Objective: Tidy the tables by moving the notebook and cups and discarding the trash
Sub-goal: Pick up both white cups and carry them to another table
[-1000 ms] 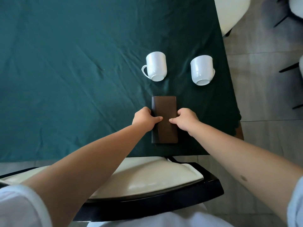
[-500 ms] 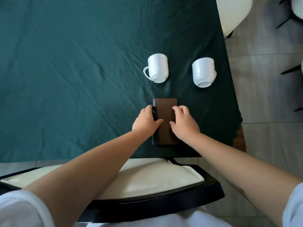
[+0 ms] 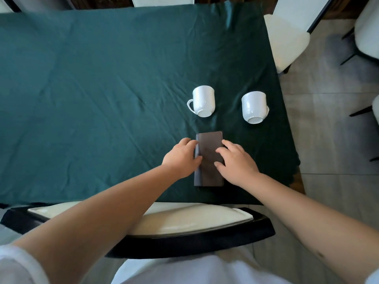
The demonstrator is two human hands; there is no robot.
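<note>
Notebook [image 3: 209, 148] lies closed near the table's [image 3: 102, 78] front edge, below two cups [image 3: 203, 101]. Left hand [image 3: 181, 158] cups its spine edge; right hand [image 3: 235, 160] rests spread on the cover, neither clamping. Looks light, stiff, smooth: pinch both long edges.

notebook [image 3: 209, 158] middle hidden under both hands, far chairs [image 3: 287, 37] cut off by frame edge
</note>
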